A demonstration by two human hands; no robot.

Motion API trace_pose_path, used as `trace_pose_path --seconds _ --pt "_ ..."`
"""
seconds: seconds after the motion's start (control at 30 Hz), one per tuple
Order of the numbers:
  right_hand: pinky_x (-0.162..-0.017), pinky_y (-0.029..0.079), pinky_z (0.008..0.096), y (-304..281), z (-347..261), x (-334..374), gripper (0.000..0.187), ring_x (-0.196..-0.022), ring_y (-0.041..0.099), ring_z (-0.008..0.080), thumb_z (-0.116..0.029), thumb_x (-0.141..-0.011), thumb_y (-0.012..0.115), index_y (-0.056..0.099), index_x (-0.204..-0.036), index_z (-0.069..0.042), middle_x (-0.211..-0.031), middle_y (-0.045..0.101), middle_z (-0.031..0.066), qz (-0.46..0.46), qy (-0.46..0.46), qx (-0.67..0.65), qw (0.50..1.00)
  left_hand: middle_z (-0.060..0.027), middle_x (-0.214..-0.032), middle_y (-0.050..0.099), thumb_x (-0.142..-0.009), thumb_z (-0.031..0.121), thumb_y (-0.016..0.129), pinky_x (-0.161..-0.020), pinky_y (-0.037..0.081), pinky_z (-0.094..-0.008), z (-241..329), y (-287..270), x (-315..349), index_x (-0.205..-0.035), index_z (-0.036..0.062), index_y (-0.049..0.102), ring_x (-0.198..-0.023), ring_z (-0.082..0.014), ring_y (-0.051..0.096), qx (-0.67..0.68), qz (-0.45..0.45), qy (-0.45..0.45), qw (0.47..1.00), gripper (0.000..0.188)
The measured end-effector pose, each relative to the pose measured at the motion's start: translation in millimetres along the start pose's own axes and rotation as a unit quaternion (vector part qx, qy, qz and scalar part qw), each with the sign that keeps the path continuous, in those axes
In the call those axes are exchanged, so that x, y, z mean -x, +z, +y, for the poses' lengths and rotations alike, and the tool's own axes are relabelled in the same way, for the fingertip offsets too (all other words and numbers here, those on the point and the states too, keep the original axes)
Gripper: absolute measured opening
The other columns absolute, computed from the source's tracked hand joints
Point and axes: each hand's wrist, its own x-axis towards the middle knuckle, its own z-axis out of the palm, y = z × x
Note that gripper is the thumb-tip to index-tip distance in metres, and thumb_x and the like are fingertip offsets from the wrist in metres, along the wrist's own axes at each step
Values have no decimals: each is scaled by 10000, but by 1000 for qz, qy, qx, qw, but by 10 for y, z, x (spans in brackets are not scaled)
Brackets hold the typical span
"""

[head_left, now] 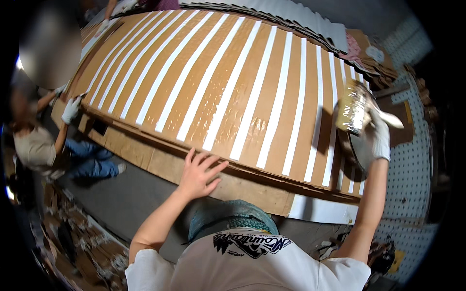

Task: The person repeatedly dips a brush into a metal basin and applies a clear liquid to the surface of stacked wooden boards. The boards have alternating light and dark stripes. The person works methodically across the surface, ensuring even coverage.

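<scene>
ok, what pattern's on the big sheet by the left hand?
White stripes on brown across the big sheet; best seen in the head view.

The 1 view comes from the left of 2 fisheye cameras on the wearer's head. It looks steeply down and forward, with the white shirt [245, 266] close at the lower edge, striped brown boards [226, 99] filling the middle, and straight edges bending rimward.
</scene>
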Motion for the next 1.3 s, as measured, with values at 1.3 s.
trace_pose_path --seconds 1.3 --pt "-875 509 443 3772 1733 -3780 362 -989 651 357 -366 -851 721 630 -1129 -153 -1004 701 148 10 -328 596 733 66 -1447 391 -891 674 554 -1053 295 -551 -749 690 280 -1353 465 542 -1353 -152 341 -219 -8 102 970 507"
